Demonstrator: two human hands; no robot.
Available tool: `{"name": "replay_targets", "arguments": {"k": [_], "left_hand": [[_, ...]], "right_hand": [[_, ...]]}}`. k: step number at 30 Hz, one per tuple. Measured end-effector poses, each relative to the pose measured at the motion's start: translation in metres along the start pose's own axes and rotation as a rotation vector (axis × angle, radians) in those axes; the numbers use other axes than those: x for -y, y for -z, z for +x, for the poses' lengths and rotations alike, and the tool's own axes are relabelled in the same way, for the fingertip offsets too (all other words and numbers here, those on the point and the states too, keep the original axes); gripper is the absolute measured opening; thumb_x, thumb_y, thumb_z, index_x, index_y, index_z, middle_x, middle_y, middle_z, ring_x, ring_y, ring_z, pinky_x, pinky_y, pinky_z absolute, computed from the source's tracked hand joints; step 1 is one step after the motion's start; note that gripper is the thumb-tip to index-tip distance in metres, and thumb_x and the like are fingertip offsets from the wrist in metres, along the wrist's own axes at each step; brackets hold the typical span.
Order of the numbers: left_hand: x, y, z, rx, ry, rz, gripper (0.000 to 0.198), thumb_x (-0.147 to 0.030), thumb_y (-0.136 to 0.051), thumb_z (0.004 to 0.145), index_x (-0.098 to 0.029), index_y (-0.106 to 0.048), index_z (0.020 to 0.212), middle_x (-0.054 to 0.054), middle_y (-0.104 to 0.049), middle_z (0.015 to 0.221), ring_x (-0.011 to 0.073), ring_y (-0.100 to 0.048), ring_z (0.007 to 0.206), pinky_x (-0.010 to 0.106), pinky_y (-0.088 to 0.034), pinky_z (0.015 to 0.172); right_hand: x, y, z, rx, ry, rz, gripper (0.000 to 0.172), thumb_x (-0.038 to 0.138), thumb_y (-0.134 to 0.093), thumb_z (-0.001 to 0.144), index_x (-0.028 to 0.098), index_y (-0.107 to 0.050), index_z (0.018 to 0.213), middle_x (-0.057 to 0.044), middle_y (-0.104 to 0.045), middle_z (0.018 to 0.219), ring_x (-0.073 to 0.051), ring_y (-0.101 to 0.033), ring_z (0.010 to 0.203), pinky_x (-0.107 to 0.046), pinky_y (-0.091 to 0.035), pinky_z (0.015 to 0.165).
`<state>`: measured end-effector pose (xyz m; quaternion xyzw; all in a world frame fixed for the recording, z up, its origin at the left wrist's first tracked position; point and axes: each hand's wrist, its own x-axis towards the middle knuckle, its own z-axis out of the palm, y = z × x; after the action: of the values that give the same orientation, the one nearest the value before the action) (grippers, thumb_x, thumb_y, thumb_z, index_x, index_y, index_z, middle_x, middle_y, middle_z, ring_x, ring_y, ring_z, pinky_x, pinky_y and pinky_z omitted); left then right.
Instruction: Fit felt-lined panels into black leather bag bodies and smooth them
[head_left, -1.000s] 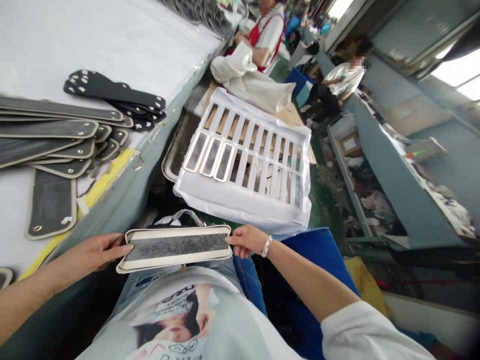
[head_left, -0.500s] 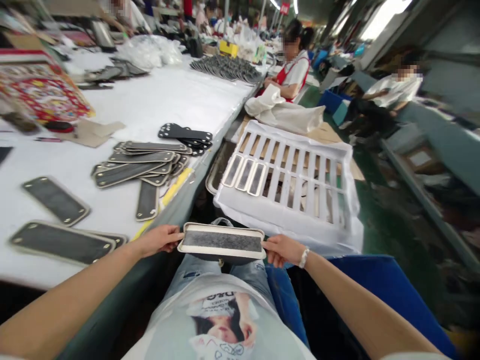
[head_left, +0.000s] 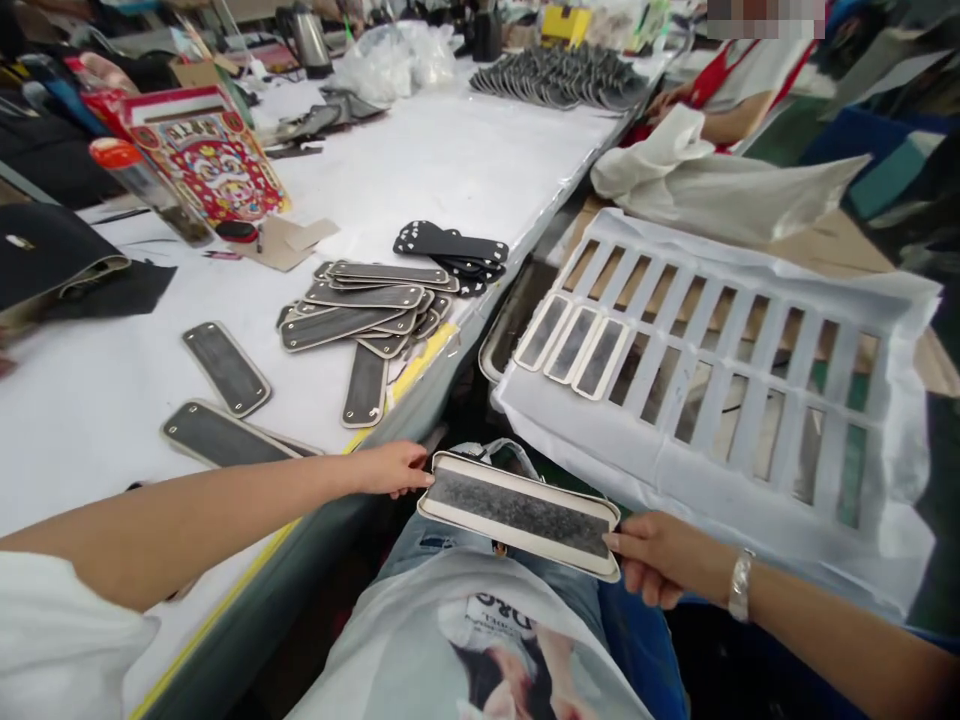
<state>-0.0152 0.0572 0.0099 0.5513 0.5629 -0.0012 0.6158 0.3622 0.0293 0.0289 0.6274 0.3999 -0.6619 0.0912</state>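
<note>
The panel [head_left: 521, 515], near middle, right of the bench [head_left: 427, 170], looks light and fairly stiff, its rim bendable; its short ends suit gripping. Fingers of the left hand [head_left: 394, 470] and right hand [head_left: 664, 558] pinch those. One panel held, three pieces [head_left: 571, 345] on the rack [head_left: 581, 465]; piled strips [head_left: 352, 318] overlap too much to count.

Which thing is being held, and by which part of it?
A long cream-edged grey panel: left grip at one short end, right grip at the other.
</note>
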Motion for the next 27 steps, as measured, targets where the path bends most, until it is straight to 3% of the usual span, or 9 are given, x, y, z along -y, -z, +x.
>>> {"name": "replay_targets", "arguments": {"k": [7,12,14,16,19,22,24,27], "left_hand": [[0.005,-0.004,0.001,0.012,-0.066,0.017,0.036,-0.05,-0.059,0.069,-0.02,-0.039,0.064,-0.008,-0.042,0.049,0.0098,-0.044,0.042,0.021,-0.035,0.04],[0.001,0.004,-0.002,0.07,-0.067,0.194,0.035,-0.053,-0.052,0.072,-0.019,-0.043,0.069,-0.004,-0.05,0.056,0.0129,-0.051,0.048,0.024,-0.041,0.045],[-0.005,0.008,-0.003,-0.005,-0.108,0.364,0.035,-0.051,-0.054,0.07,-0.018,-0.05,0.08,0.002,-0.06,0.073,0.018,-0.059,0.064,0.029,-0.048,0.058],[-0.015,0.007,-0.001,-0.195,-0.236,0.539,0.043,-0.047,-0.055,0.07,-0.018,-0.053,0.101,0.009,-0.062,0.105,0.0241,-0.06,0.092,0.035,-0.048,0.08],[-0.042,-0.014,0.009,-0.377,-0.478,0.686,0.057,-0.039,-0.053,0.074,-0.019,-0.044,0.126,0.01,-0.048,0.133,0.0257,-0.045,0.121,0.037,-0.034,0.103],[-0.075,-0.05,0.022,-0.265,-0.616,0.747,0.054,-0.028,-0.052,0.075,-0.017,-0.046,0.127,0.01,-0.052,0.13,0.0233,-0.049,0.119,0.034,-0.035,0.102],[-0.091,-0.069,0.028,-0.149,-0.61,0.752,0.052,-0.019,-0.051,0.073,-0.016,-0.049,0.125,0.01,-0.059,0.122,0.0222,-0.056,0.109,0.031,-0.041,0.095],[-0.1,-0.083,0.032,-0.053,-0.609,0.732,0.049,-0.011,-0.046,0.071,-0.018,-0.054,0.119,0.006,-0.066,0.111,0.0201,-0.061,0.099,0.028,-0.045,0.088]], "right_hand": [[-0.005,-0.001,0.003,-0.033,0.034,-0.038,0.035,0.048,-0.057,0.078,0.017,-0.051,0.062,-0.003,-0.064,0.055,-0.008,-0.055,0.038,-0.014,-0.042,0.035],[-0.01,-0.009,-0.003,-0.148,0.093,-0.06,0.035,0.046,-0.053,0.081,0.017,-0.049,0.064,-0.001,-0.062,0.054,-0.007,-0.054,0.037,-0.016,-0.042,0.035],[-0.015,-0.009,-0.007,-0.2,0.181,-0.122,0.037,0.049,-0.05,0.082,0.017,-0.049,0.064,-0.002,-0.063,0.054,-0.009,-0.055,0.038,-0.018,-0.042,0.036],[-0.02,-0.007,-0.011,-0.327,0.3,-0.209,0.039,0.052,-0.047,0.082,0.016,-0.053,0.07,-0.003,-0.064,0.058,-0.011,-0.058,0.042,-0.02,-0.044,0.039],[-0.022,-0.005,-0.016,-0.6,0.468,-0.279,0.037,0.049,-0.053,0.08,0.016,-0.058,0.096,-0.005,-0.068,0.082,-0.013,-0.063,0.062,-0.025,-0.05,0.06],[-0.016,-0.008,-0.017,-0.73,0.613,-0.388,0.037,0.032,-0.06,0.077,0.017,-0.056,0.11,-0.006,-0.064,0.104,-0.013,-0.062,0.078,-0.025,-0.047,0.075],[-0.01,-0.012,-0.015,-0.737,0.683,-0.49,0.029,0.022,-0.058,0.076,0.015,-0.059,0.104,-0.006,-0.064,0.101,-0.012,-0.061,0.077,-0.024,-0.046,0.074],[-0.002,-0.017,-0.012,-0.735,0.736,-0.582,0.02,0.014,-0.056,0.073,0.015,-0.064,0.092,-0.004,-0.065,0.087,-0.014,-0.059,0.075,-0.024,-0.044,0.072]]}}
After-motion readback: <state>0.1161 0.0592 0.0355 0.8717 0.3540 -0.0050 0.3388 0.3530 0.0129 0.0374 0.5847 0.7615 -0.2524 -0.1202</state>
